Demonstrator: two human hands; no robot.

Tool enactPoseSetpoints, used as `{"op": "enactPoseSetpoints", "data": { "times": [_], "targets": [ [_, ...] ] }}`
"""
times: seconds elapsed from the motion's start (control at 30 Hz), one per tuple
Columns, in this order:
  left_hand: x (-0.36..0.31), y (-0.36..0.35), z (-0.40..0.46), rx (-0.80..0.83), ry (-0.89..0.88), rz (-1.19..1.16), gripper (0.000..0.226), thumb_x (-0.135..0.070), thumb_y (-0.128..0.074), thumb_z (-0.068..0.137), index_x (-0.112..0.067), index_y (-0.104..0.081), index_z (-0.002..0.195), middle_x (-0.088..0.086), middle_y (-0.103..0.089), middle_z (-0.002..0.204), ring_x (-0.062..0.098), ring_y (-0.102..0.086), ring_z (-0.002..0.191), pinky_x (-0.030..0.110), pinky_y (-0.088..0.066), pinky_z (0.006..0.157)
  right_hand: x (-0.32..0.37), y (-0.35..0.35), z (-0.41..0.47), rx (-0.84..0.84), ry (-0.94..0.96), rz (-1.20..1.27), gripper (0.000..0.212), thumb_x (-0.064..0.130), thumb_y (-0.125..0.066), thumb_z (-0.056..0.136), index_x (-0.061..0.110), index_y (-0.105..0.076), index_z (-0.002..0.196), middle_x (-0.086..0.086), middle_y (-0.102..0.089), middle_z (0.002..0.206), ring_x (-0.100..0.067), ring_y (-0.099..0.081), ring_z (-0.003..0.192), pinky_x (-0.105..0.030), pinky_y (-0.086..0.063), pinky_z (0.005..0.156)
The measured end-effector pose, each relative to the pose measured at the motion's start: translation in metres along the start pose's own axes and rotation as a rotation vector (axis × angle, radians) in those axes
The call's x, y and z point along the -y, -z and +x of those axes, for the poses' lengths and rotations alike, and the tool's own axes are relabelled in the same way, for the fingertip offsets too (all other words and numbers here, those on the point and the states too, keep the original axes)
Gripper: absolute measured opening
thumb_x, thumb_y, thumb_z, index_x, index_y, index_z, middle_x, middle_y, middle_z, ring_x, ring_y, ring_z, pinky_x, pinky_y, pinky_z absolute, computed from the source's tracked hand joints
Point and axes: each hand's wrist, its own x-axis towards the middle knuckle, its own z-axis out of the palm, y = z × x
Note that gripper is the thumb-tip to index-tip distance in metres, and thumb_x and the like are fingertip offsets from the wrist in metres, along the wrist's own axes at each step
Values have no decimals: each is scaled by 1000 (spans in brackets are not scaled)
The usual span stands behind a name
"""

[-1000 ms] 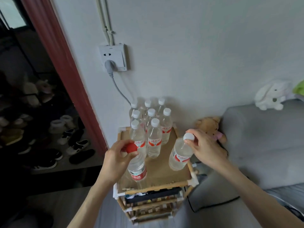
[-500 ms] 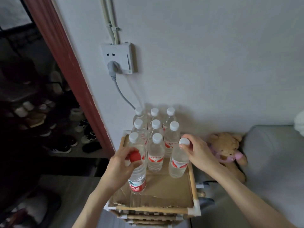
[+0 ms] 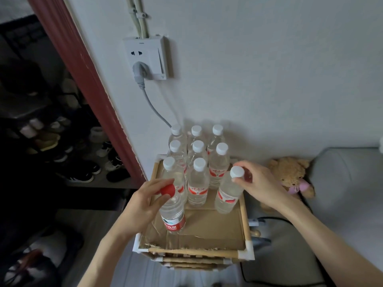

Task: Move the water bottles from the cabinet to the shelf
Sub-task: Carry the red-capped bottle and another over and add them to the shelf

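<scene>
My left hand [image 3: 143,201] grips the red-capped bottle [image 3: 173,212], my right hand [image 3: 259,184] pinches the white-capped bottle [image 3: 227,193], both on the shelf [image 3: 244,220]. Held only by its cap, either could tip and topple the eight standing bottles [image 3: 198,162] just behind.

Scene dimly and evenly lit; soft daylight cast is suggested, source not seen. White wall [image 3: 269,69] rendered grey. Faint soft shadows are thrown on it behind the bottles [image 3: 196,154]. Doorway area [image 3: 41,131] at left is sunk in near-black, detail lost. Straight lines are bowed by wide-angle distortion toward the edges. Slight softness and grain throughout; no glare noted.
</scene>
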Motion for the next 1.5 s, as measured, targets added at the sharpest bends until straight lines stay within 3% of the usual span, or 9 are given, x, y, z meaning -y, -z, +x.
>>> {"op": "enactPoseSetpoints", "data": {
  "times": [0.1,0.3,0.5,0.67,0.83,1.0,1.17,1.37,1.5],
  "targets": [
    [-1,-1,-1,-53,4,33,43,-12,-68,79,-47,-61,101,-13,-62,101,9,-60,96,29,-48,90,4,-3,2,-58,-30,-93,32,36,-70,76,22,-54,100,10,-56,92,4,-48,74,-10,-31,57],
    [-4,-3,1,-140,19,78,36,-15,-72,75,-40,-56,97,-9,-61,95,12,-59,89,35,-50,86,5,0,-7,67,68,-122,45,26,-56,88,27,-42,131,12,-48,119,-3,-50,91,-5,-33,70],
    [-8,-8,1,-148,44,65,34,-17,-76,71,-38,-55,88,-6,-62,94,13,-58,89,28,-49,82,3,0,-2,-82,-74,-176,38,44,-70,73,18,-55,97,7,-58,88,-13,-56,80,-25,-43,65],
    [-8,-14,0,-211,100,14,30,-23,-76,70,-25,-55,90,-11,-61,95,9,-57,89,20,-44,76,6,2,-8,72,22,-133,44,32,-59,86,26,-44,127,13,-49,119,-4,-52,87,-16,-35,68],
    [-6,-16,-1,-252,155,21,41,-30,-78,66,-18,-50,93,-11,-60,93,6,-56,88,17,-40,71,6,2,-2,-59,-58,-240,38,46,-68,74,20,-53,96,7,-58,90,-10,-51,79,-20,-34,59],
    [2,-3,-6,-28,55,88,46,-47,-66,74,-40,-46,115,-15,-53,107,2,-50,102,17,-38,84,5,2,-6,133,-29,-111,49,35,-62,84,27,-43,128,7,-50,128,-11,-54,107,-30,-45,90],
    [0,-1,-5,-121,13,122,36,-16,-72,76,-36,-56,101,-9,-59,99,8,-56,92,27,-46,85,8,3,-2,-11,-51,-224,38,43,-67,77,20,-55,104,10,-57,91,-10,-53,82,-17,-35,59],
    [-2,-6,-6,-216,106,46,31,-20,-76,71,-24,-57,95,-11,-62,95,5,-56,89,15,-41,72,8,0,-2,-10,-55,-140,35,37,-67,79,20,-56,108,7,-61,99,-6,-52,85,-9,-32,60],
    [-6,-7,-5,-245,110,58,27,-23,-76,71,-25,-57,90,-15,-63,89,3,-56,85,12,-41,68,8,-1,3,-1,-55,-114,32,29,-63,84,17,-55,112,4,-60,102,-9,-51,90,-21,-37,72]
  ]
}}
